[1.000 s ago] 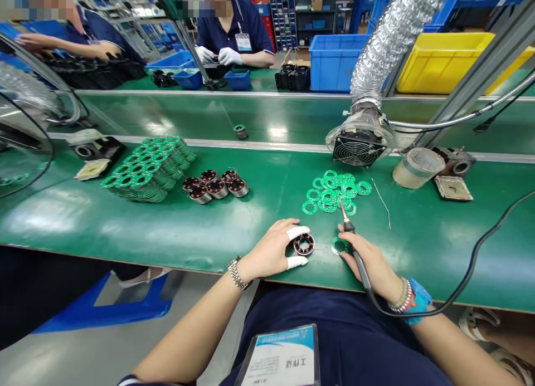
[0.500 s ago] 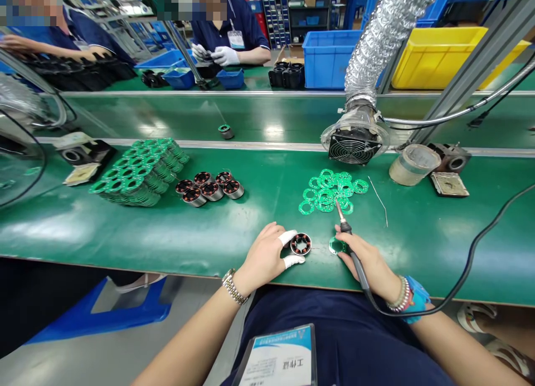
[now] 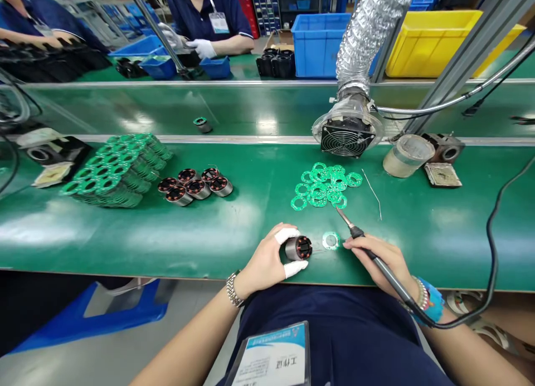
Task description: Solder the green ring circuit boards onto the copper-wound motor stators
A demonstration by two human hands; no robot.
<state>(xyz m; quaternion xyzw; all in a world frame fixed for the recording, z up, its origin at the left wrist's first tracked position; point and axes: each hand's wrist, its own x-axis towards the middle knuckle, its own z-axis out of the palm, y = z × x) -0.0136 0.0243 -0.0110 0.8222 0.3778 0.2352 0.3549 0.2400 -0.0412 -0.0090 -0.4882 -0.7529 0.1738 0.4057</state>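
My left hand (image 3: 271,258), with white finger cots on thumb and finger, grips a motor stator (image 3: 298,248) with copper windings, tilted so its wound end faces right. In my right hand (image 3: 382,258) is a soldering iron (image 3: 387,274), its tip pointing up and left towards a loose pile of green ring-shaped circuit boards (image 3: 321,185). One single ring board (image 3: 331,241) lies on the table between the stator and my right fingertips. Thin wires run from the stator towards that board.
Stacked green ring boards (image 3: 112,171) and several stators (image 3: 194,186) stand on the left. A fume fan (image 3: 348,141) hangs above the back edge. A bent solder wire (image 3: 371,194), a round tub (image 3: 408,155) and an iron stand (image 3: 443,160) are at right. A co-worker (image 3: 209,24) sits opposite.
My right fingers have let go of the single ring board and drawn right; the iron now slants more. The stator has turned in my left hand, showing its side. The view has shifted slightly.
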